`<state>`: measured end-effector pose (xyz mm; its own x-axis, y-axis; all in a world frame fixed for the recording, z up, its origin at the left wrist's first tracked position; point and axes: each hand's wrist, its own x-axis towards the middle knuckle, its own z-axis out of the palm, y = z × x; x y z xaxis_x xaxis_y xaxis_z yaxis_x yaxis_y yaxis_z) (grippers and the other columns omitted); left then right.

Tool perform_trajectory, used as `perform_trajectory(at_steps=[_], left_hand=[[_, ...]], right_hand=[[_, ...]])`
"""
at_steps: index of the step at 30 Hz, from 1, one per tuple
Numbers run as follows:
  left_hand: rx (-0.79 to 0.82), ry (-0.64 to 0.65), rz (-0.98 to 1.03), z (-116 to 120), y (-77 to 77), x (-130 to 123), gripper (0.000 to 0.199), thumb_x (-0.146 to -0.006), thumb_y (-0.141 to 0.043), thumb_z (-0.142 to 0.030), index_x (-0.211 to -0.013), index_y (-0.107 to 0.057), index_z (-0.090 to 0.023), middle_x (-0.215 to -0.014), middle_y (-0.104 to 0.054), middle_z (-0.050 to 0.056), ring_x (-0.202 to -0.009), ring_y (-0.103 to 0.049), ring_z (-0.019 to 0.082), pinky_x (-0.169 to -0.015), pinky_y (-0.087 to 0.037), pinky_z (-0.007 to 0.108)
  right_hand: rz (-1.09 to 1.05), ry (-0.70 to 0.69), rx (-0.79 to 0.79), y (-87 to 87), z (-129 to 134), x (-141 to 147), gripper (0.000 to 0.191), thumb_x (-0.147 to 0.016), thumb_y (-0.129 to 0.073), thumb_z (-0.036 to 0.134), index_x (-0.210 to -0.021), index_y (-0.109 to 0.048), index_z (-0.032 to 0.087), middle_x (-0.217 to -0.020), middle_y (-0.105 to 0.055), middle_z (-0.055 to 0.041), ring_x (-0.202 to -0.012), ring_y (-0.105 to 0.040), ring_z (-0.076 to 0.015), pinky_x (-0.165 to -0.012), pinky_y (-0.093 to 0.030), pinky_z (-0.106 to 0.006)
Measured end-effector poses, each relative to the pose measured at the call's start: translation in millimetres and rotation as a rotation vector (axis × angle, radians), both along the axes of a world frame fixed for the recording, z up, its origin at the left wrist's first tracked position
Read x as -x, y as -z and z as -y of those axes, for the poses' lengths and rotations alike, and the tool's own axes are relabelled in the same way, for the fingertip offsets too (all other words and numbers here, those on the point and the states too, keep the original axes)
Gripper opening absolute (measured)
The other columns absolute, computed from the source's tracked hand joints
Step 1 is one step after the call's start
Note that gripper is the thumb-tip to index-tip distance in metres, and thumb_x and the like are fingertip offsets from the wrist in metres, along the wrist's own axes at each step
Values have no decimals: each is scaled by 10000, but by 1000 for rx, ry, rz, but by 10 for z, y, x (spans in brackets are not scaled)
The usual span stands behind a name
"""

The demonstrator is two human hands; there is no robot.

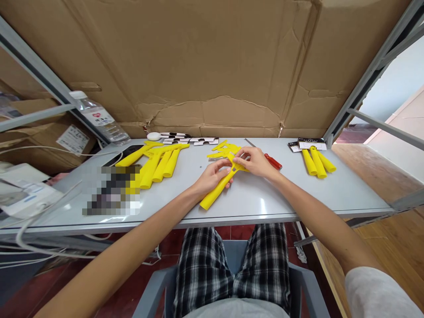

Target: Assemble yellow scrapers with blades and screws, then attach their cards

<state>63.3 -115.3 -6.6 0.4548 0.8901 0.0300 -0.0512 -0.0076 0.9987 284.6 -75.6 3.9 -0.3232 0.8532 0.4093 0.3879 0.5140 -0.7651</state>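
Note:
My left hand [213, 177] is closed around the upper part of a yellow plastic Y-shaped handle [213, 197], whose round grip end points down toward the table's front edge. My right hand [253, 160] pinches the forked head of the same handle; the fingers partly cover it. Just beyond both hands lies a small heap of flat yellow plastic pieces [228, 147]. A screwdriver with a red handle [273, 162] rests behind my right hand, its metal shaft partly hidden. To the left lies a group of similar yellow Y-shaped handles [160, 165], side by side.
Carded yellow handles [317, 163] lie at the right. Black-and-white cards [185, 139] line the back, near a cardboard wall [212, 66]. A plastic bottle [101, 117], white cables [23, 234] and a blurred patch [112, 192] are left. Metal posts [367, 70] frame the table [298, 198].

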Motion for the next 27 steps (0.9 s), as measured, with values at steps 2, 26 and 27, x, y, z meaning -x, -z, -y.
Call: perform_trajectory(at_steps=[2,26,27], left_hand=[[34,-26,37,-13,1,2,584,-886,-870,-463,-1300,-627,-131,-759,-702,7,-598,-691,172,-570,-527,289],[148,-422,255,-109,11,-55,359,-880,-766,-173,-1213,-637,-132,-916,-707,48,-642,-677,133,-525,-520,240],[146,-416,253,-108,14,-51,363,-880,-770,-177,-1216,-639,-135,-922,-708,50,-647,-679,134,-531,-525,241]], right_hand=[[25,36,-26,-31,-37,-57,375,-993,-668,556,-897,-771,208,-967,-804,-56,-814,-705,-190,-765,-550,-324],[666,549,92,-437,-166,-1057,437,-854,-710,270,-1286,-643,263,-1159,-788,-113,-1096,-712,-324,-916,-548,-428],[566,554,16,-443,-178,-1054,381,-843,-709,251,-1219,-653,255,-1106,-793,-104,-1085,-714,-319,-937,-551,-434]])
